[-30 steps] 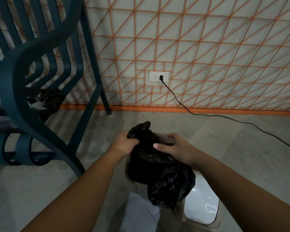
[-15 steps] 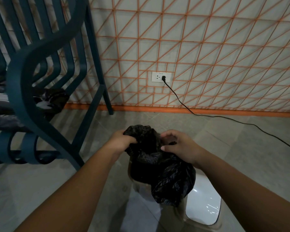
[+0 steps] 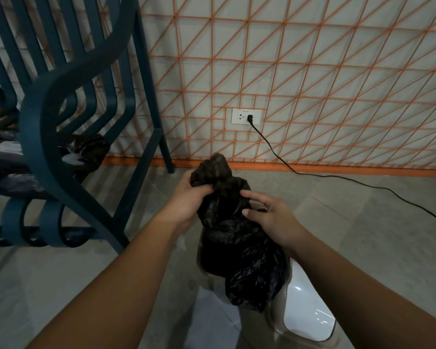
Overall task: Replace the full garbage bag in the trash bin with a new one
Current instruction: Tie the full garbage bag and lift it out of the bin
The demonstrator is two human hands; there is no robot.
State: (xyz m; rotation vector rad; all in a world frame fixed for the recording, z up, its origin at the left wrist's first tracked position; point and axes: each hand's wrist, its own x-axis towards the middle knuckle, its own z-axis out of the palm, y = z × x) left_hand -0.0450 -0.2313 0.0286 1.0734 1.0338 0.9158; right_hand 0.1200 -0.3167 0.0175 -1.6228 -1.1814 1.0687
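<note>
- The floor (image 3: 363, 235) under me is grey stone-look tile with pale joints. It runs up to an orange baseboard (image 3: 337, 170) at the foot of the wall.
- The trash bin (image 3: 278, 326) stands on the tiles right below me, its glossy white lid (image 3: 310, 311) on the side nearest me.
- A dark teal slatted chair (image 3: 43, 137) stands on the floor to my left, one rear leg planted just in front of the baseboard.
- A black power cable (image 3: 363, 183) lies loose on the tiles. It crosses the baseboard and trails off to the right edge.
- On the chair's seat sits crumpled dark plastic (image 3: 96, 152) — I cannot tell what it is.
</note>
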